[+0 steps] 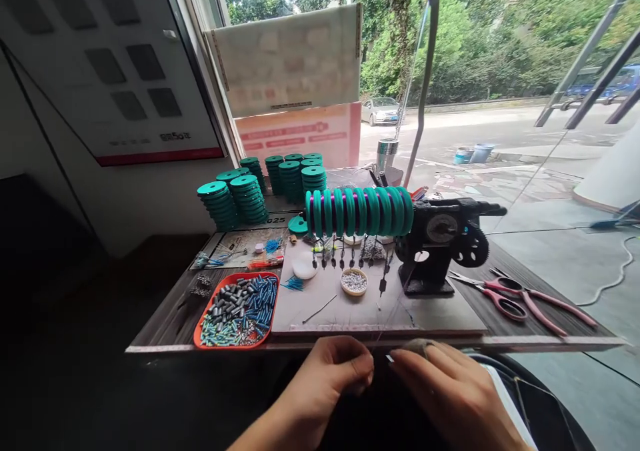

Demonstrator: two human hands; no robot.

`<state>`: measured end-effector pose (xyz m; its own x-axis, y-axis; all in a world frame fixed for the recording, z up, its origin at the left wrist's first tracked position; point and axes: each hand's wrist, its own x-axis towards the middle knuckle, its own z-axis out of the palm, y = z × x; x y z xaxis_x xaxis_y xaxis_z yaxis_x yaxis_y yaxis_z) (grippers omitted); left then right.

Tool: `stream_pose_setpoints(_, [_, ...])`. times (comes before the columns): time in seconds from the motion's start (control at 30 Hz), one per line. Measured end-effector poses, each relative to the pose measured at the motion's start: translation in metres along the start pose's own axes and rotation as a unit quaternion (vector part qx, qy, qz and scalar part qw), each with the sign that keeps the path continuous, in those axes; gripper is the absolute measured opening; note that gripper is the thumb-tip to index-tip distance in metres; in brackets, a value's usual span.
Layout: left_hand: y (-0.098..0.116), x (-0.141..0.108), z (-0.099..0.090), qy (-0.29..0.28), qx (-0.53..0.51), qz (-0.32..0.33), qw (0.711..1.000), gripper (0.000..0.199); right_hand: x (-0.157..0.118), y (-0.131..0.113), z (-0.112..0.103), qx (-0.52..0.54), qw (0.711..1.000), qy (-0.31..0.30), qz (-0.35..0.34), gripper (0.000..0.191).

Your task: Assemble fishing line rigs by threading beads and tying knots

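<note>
Left hand [334,371] and right hand [450,387] pinch thin line [381,336]; calendar [253,241] reads "2025".

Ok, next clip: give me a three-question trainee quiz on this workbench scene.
1. True or false: the red-handled scissors lie to the right of the black winding machine.
2. What fills the orange tray? A) small cylindrical beads B) coins C) screws
3. What colour are the spools lined up on the machine's shaft?

Key: 1 true. 2 A. 3 teal green. The left hand and right hand pinch together at the table edge; what they hold is too fine to tell.
</note>
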<state>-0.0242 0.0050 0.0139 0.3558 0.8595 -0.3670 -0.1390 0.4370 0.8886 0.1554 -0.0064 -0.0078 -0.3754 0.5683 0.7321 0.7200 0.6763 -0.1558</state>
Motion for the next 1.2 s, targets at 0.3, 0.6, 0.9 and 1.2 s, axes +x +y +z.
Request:
stream_pose_setpoints(0.3, [0.050, -0.039, -0.041, 0.059, 0.236, -0.006, 0.970, 0.020, 0.027, -0.028, 0.057, -0.016, 1.000, -0.007, -0.018, 0.027])
stream_pose_setpoints(0.6, [0.072, -0.038, -0.047, 0.033, 0.223, 0.000, 0.974, 0.020, 0.029, -0.034, 0.087, 0.012, 0.998, 0.039, -0.055, 0.028])
stream_pose_setpoints(0.9, [-0.027, -0.017, -0.009, -0.054, -0.431, -0.013, 0.901, 0.015, 0.011, -0.059, 0.023, 0.499, 0.765, 0.117, 0.391, 0.007])
stream_pose_setpoints(1.2, [-0.047, -0.009, 0.004, -0.061, -0.558, -0.001, 0.827, 0.012, 0.010, -0.071, 0.032, 0.555, 0.675, 0.118, 0.471, 0.019])
